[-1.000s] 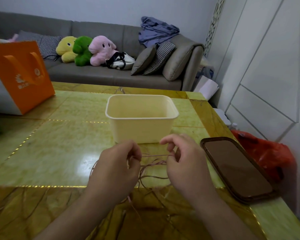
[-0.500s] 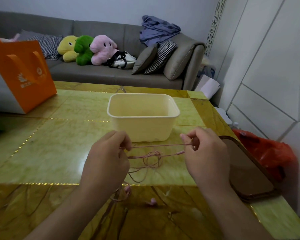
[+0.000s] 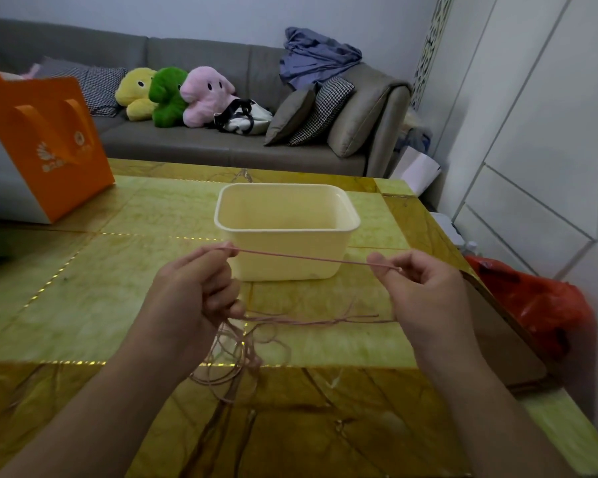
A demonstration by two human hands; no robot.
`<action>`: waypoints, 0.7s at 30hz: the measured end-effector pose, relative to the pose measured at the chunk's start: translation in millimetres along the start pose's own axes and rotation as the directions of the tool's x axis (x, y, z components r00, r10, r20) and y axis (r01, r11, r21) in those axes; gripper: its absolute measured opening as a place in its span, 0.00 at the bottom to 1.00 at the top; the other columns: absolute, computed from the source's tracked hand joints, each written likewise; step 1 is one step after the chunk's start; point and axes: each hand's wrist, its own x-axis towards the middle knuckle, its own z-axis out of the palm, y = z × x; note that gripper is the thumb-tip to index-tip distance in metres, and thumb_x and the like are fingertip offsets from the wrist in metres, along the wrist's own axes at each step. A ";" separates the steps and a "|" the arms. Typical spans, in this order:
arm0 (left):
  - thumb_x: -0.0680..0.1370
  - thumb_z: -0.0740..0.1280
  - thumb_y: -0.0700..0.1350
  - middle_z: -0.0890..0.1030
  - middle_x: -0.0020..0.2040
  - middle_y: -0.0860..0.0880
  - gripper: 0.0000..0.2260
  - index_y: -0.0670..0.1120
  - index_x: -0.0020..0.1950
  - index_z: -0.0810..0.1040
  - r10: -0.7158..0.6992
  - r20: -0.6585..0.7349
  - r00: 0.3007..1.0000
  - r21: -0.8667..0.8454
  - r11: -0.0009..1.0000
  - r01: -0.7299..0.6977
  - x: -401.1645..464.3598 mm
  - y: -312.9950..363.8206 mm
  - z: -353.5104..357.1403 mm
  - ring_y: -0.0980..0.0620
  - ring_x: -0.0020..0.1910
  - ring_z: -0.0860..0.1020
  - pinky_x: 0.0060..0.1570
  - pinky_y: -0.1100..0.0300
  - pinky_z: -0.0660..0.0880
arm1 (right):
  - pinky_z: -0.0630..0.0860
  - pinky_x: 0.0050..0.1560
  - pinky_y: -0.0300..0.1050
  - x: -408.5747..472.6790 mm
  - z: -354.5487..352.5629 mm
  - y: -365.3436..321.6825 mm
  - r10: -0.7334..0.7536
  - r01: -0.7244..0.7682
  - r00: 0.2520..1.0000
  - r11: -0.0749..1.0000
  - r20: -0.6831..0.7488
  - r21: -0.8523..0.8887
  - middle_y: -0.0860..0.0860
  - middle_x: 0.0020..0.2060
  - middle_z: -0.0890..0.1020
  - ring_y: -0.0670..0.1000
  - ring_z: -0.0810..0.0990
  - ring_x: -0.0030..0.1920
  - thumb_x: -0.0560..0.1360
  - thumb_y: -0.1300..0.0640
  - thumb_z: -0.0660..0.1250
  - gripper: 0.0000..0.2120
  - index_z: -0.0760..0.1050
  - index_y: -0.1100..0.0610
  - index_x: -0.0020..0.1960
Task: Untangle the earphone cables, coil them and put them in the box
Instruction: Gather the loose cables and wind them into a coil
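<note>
Both hands (image 3: 301,298) pinch earphone cable (image 3: 304,258) taut before box (image 3: 287,229).

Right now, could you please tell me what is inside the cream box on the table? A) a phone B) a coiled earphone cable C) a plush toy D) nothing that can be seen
D: the box shows only its bare cream inside, while the pink earphone cable is stretched between the left hand and the right hand in front of it.
</note>
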 end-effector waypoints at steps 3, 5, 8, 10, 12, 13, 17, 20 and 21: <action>0.81 0.68 0.38 0.59 0.29 0.52 0.05 0.43 0.47 0.81 0.091 -0.053 0.994 0.144 0.986 -0.082 5.1 0.9 -10.0 0.55 0.24 0.56 0.21 0.65 0.57 | 0.72 0.33 0.44 2.4 -8.5 0.6 -0.100 0.089 0.988 0.992 -0.114 -0.093 0.58 0.30 0.76 0.48 0.70 0.31 0.74 0.47 0.80 0.13 0.81 0.55 0.41; 0.80 0.72 0.41 0.61 0.27 0.53 0.05 0.40 0.49 0.80 0.165 -0.056 0.985 0.250 0.957 -0.146 4.6 -1.3 -10.1 0.54 0.24 0.58 0.22 0.65 0.59 | 0.74 0.33 0.48 3.9 -8.3 -0.8 0.083 -0.065 0.993 0.980 -0.088 0.191 0.53 0.26 0.70 0.51 0.66 0.28 0.74 0.45 0.78 0.16 0.79 0.57 0.41; 0.79 0.75 0.47 0.63 0.25 0.53 0.12 0.41 0.41 0.79 0.211 -0.090 0.973 0.350 0.922 -0.167 2.9 -6.7 -9.2 0.54 0.24 0.60 0.24 0.63 0.62 | 0.71 0.32 0.47 5.2 -4.8 -2.6 0.262 -0.252 0.965 0.878 0.032 0.406 0.47 0.23 0.64 0.49 0.61 0.25 0.72 0.39 0.76 0.21 0.78 0.57 0.40; 0.79 0.75 0.51 0.64 0.25 0.53 0.16 0.44 0.36 0.79 0.223 -0.145 0.964 0.390 0.908 -0.151 4.3 -6.9 -12.5 0.53 0.25 0.62 0.27 0.61 0.64 | 0.68 0.34 0.46 4.8 -7.3 0.6 0.141 -0.130 0.986 0.984 -0.087 0.122 0.48 0.23 0.70 0.49 0.66 0.27 0.72 0.38 0.78 0.23 0.79 0.56 0.36; 0.79 0.75 0.52 0.66 0.27 0.50 0.17 0.44 0.34 0.79 0.274 -0.203 0.940 0.463 0.873 -0.155 8.2 -3.8 -18.7 0.50 0.28 0.64 0.33 0.58 0.65 | 0.69 0.33 0.48 4.9 -12.9 2.9 -0.126 0.070 0.972 0.961 -0.197 -0.267 0.51 0.25 0.74 0.53 0.69 0.28 0.75 0.40 0.77 0.22 0.78 0.55 0.34; 0.79 0.75 0.52 0.67 0.28 0.49 0.17 0.44 0.34 0.79 0.298 -0.218 0.929 0.495 0.854 -0.158 10.1 -1.6 -21.9 0.49 0.30 0.65 0.35 0.57 0.66 | 0.71 0.32 0.48 4.8 -15.8 2.1 -0.237 0.142 0.947 0.914 -0.218 -0.380 0.53 0.26 0.75 0.55 0.71 0.29 0.76 0.42 0.77 0.20 0.77 0.54 0.34; 0.80 0.74 0.51 0.64 0.27 0.51 0.16 0.44 0.36 0.78 0.268 -0.257 0.928 0.423 0.895 -0.141 17.3 6.7 -34.0 0.51 0.27 0.62 0.32 0.57 0.64 | 0.70 0.34 0.47 10.0 -22.0 3.6 -0.081 0.041 0.959 0.988 -0.270 -0.151 0.53 0.26 0.75 0.54 0.70 0.30 0.78 0.45 0.76 0.19 0.79 0.56 0.36; 0.81 0.72 0.48 0.63 0.25 0.54 0.14 0.43 0.39 0.77 0.241 -0.230 0.943 0.368 0.918 -0.145 19.0 9.8 -37.4 0.53 0.26 0.61 0.29 0.57 0.63 | 0.67 0.32 0.47 15.7 -23.4 7.1 0.229 -0.210 0.945 0.972 -0.232 0.104 0.49 0.23 0.72 0.51 0.67 0.27 0.78 0.49 0.76 0.16 0.82 0.55 0.36; 0.82 0.71 0.47 0.62 0.26 0.53 0.14 0.43 0.39 0.77 0.236 -0.211 0.949 0.357 0.922 -0.150 18.8 10.4 -37.0 0.53 0.26 0.61 0.29 0.57 0.63 | 0.70 0.34 0.49 15.4 -23.8 8.6 0.226 -0.227 0.946 0.974 -0.231 0.020 0.52 0.25 0.76 0.52 0.70 0.29 0.78 0.52 0.76 0.13 0.83 0.54 0.36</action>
